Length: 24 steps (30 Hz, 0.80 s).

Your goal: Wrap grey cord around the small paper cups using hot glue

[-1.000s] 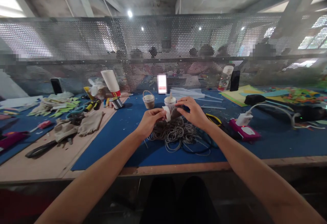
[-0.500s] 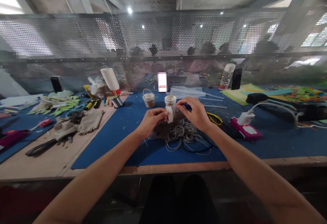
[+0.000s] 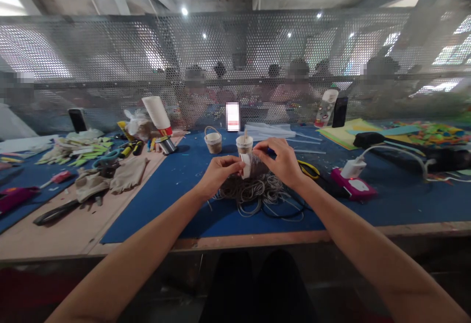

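Note:
In front of me a paper cup (image 3: 246,166) lies on its side in the air, its white rim to the left and its wall wound with grey cord. My left hand (image 3: 220,174) pinches the cup at the rim between thumb and fingers. On the other side my right hand (image 3: 277,158) is closed at the upper edge of the wound wall, fingertips on the grey cord (image 3: 259,162); the exact strand is too small to see. A heap of loose grey cord (image 3: 259,193) lies on the blue mat under the hands.
Behind the hands stand a cord-wrapped cup with a handle (image 3: 213,142) and another cup (image 3: 244,144). Yellow-handled pliers (image 3: 309,168) and a pink power box (image 3: 355,185) are right. Left are gloves (image 3: 128,174) and stacked cups (image 3: 157,114). A perforated screen (image 3: 235,58) closes the back.
The cup has turned slightly between my hands, showing more of its cord-wound side. Both hands keep their hold, and the whole view has shifted a little.

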Motion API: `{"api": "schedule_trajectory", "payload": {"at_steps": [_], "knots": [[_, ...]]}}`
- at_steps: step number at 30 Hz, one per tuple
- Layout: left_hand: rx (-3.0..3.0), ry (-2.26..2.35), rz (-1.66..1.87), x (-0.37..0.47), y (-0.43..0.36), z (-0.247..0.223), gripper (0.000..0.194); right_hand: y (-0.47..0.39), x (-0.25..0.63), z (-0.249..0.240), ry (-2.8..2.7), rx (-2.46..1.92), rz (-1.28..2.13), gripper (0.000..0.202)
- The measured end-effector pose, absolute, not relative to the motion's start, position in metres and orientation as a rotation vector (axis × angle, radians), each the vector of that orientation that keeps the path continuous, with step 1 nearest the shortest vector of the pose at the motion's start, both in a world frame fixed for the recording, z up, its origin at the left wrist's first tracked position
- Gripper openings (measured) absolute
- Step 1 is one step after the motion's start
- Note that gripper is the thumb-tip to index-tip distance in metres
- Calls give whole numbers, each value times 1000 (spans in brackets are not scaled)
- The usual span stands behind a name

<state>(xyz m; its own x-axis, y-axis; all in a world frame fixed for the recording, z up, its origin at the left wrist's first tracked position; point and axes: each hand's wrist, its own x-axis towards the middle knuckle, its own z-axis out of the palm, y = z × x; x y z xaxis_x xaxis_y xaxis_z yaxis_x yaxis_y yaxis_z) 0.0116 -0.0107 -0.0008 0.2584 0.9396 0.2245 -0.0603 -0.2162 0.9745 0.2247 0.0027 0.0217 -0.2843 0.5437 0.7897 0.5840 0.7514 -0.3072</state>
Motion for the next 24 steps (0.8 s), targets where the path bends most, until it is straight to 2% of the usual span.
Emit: {"api": "schedule_trajectory", "payload": {"at_steps": [24], "knots": [[1575,866,1138,11,-11,-1,21,6,225,21,-1967,-861,-101,10]]}}
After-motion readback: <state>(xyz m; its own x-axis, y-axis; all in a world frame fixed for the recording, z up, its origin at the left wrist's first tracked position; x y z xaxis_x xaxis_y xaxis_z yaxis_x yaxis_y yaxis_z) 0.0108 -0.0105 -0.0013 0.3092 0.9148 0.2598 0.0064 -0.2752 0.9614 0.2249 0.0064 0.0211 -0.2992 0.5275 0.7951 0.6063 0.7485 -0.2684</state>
